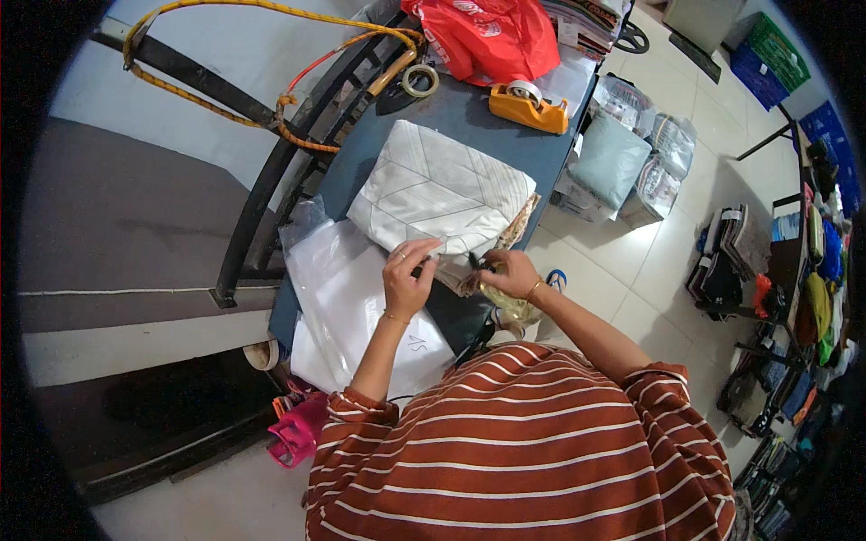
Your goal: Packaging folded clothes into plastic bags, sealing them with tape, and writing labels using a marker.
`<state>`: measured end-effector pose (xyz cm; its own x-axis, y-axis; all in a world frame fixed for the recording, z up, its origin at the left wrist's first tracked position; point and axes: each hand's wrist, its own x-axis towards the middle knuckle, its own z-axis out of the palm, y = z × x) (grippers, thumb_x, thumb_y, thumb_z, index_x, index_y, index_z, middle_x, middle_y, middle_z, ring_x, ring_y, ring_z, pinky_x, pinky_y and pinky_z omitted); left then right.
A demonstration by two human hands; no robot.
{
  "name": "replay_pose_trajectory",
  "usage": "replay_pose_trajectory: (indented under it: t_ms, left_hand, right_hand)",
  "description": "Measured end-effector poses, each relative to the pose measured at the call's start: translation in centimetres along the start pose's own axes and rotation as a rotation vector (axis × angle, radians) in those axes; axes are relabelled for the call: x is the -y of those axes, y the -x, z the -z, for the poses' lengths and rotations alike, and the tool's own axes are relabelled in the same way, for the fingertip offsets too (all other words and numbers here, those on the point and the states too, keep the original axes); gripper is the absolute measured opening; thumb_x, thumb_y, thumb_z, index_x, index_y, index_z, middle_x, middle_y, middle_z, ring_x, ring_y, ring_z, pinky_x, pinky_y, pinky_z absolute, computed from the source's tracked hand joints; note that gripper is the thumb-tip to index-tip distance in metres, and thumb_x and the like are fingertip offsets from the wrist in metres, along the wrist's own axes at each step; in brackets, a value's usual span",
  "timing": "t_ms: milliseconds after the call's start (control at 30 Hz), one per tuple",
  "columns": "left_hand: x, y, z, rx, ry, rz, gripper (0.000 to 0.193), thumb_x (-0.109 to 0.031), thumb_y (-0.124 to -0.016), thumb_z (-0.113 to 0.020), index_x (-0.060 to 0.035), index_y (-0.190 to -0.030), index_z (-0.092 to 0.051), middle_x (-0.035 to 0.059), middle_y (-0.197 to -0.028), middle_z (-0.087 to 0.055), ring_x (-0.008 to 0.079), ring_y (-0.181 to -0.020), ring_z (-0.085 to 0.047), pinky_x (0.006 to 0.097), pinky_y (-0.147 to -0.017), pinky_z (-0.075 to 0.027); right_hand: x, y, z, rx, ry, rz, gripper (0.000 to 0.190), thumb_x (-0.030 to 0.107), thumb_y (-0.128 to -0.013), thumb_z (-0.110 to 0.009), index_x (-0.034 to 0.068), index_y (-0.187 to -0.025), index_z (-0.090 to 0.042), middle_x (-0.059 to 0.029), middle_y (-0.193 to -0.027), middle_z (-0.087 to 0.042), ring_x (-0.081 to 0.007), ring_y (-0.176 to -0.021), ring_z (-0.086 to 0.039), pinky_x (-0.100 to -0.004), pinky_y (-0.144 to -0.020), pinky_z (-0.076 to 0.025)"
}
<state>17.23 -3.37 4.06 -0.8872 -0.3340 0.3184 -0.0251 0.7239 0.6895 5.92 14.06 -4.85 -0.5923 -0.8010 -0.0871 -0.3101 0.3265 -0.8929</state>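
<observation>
A folded white cloth with grey line patterns point(440, 182) lies on the blue-grey table, over a patterned cloth in beige and brown point(519, 223). At the near edge of the white cloth, my left hand point(409, 276) pinches the fabric between thumb and fingers. My right hand point(511, 274) is close by at the near right corner, closed around a small black object point(475, 260), too small and covered to name. Just below that hand is yellowish see-through plastic point(511, 304); whether the hand holds it too is unclear.
White sheets and clear plastic point(358, 291) lie at left. Beyond the cloth stand an orange tape dispenser point(528, 109), a tape roll point(420, 81) and a red plastic bag point(487, 40). A black metal railing point(254, 203) borders the table. Wrapped parcels point(612, 159) sit right.
</observation>
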Motion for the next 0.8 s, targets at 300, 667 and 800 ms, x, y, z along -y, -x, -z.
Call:
replay_pose_trajectory:
  t_ms: [300, 667, 800]
  left_hand:
    - [0.9, 8.0, -6.7, -0.442, 1.290, 1.173, 0.039, -0.014, -0.075, -0.059, -0.0104, -0.112, -0.047, 0.0073, -0.107, -0.047, 0.0202, -0.102, -0.046, 0.0381, -0.088, -0.039]
    - [0.1, 3.5, -3.4, -0.337, 1.479, 1.303, 0.023, -0.016, -0.079, -0.061, -0.0060, -0.098, -0.052, 0.0041, -0.099, -0.053, 0.0170, -0.095, -0.050, 0.0341, -0.084, -0.044]
    - [-0.1, 3.6, -2.9, -0.277, 1.505, 1.274, 0.015, -0.015, -0.079, -0.061, -0.0072, -0.090, -0.054, 0.0029, -0.091, -0.054, 0.0158, -0.088, -0.051, 0.0340, -0.083, -0.045]
  right_hand:
    - [-2.6, 2.5, 2.0, 0.103, 0.122, -0.137, 0.046, 0.044, -0.067, -0.063, 0.005, -0.091, -0.060, -0.0160, -0.097, -0.049, -0.0323, -0.087, -0.052, -0.0377, -0.076, -0.042]
    - [-0.5, 3.8, -1.1, 0.178, 0.156, 0.128, 0.042, 0.036, -0.068, -0.066, 0.004, -0.094, -0.059, -0.0143, -0.093, -0.050, -0.0323, -0.081, -0.055, -0.0387, -0.071, -0.045]
    - [-0.8, 3.0, -0.7, 0.074, 0.063, 0.113, 0.044, 0.036, -0.067, -0.067, 0.002, -0.094, -0.059, -0.0158, -0.088, -0.051, -0.0329, -0.080, -0.054, -0.0385, -0.070, -0.044]
